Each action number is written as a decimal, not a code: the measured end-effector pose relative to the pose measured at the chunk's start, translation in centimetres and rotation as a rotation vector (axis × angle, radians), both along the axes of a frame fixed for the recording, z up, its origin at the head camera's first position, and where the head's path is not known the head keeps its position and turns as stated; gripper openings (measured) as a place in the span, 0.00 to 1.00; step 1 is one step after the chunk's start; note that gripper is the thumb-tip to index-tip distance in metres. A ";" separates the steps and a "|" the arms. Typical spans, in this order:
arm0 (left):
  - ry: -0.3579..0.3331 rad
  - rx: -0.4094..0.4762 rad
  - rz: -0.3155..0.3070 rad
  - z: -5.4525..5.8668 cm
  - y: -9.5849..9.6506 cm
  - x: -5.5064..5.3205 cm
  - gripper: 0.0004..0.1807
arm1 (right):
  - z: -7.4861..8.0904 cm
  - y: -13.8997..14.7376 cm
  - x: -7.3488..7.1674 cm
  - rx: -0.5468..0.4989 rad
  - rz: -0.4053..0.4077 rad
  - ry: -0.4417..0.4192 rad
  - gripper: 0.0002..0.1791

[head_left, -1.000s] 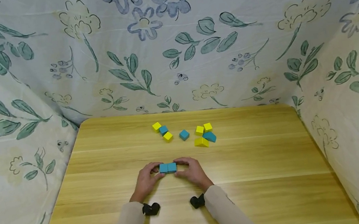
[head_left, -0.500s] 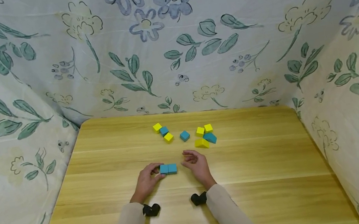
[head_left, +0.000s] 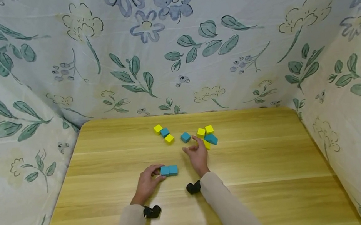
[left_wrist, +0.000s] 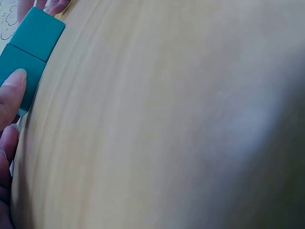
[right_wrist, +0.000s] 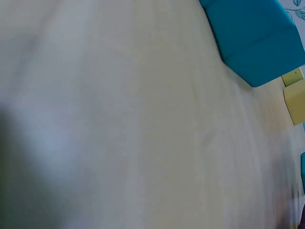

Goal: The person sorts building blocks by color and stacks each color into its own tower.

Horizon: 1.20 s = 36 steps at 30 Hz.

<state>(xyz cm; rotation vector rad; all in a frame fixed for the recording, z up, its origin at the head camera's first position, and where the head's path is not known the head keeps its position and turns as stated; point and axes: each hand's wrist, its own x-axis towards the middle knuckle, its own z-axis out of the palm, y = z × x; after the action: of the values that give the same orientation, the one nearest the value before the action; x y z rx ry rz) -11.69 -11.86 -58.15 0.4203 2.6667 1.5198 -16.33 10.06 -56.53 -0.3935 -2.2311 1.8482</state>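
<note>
In the head view, two blue blocks (head_left: pixel 169 170) lie side by side, touching, near the middle of the table. My left hand (head_left: pixel 148 181) grips the left one between thumb and fingers; its thumb (left_wrist: pixel 14 88) presses that block's near face in the left wrist view. My right hand (head_left: pixel 198 155) hovers with parted fingers just below a single blue cube (head_left: pixel 185 137), apart from it and holding nothing. Behind its fingers, a yellow wedge-like block (head_left: pixel 208 145) is partly hidden. The joined blue blocks (right_wrist: pixel 257 40) also fill the right wrist view's upper right.
Two yellow cubes with a blue cube (head_left: pixel 165 132) between them form a slanted row at back left. Two yellow cubes (head_left: pixel 209 129) and a blue angled block (head_left: pixel 211 139) sit right of the single cube. Floral cloth (head_left: pixel 145 67) hangs around the wooden table (head_left: pixel 261 162).
My right hand has let go of the joined blue blocks and moved away, up and right, toward the single blue cube. My left hand stays in place on its block.
</note>
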 end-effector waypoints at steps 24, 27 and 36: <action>0.001 -0.004 0.008 0.0 0.0 0.0 0.21 | -0.9 -0.2 -3.9 0.113 -0.074 -0.122 0.26; 0.005 -0.002 0.010 0.0 0.1 0.0 0.21 | -1.0 -0.1 -4.0 0.112 -0.076 -0.143 0.26; 0.006 0.005 0.014 -0.1 0.1 0.0 0.20 | -1.5 0.1 -4.2 0.131 -0.066 -0.150 0.24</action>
<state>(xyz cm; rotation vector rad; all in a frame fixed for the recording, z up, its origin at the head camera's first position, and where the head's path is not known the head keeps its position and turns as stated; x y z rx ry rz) -11.69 -11.81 -58.21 0.4088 2.6767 1.5310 -20.56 10.12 -58.04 -0.5919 -2.3898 1.6795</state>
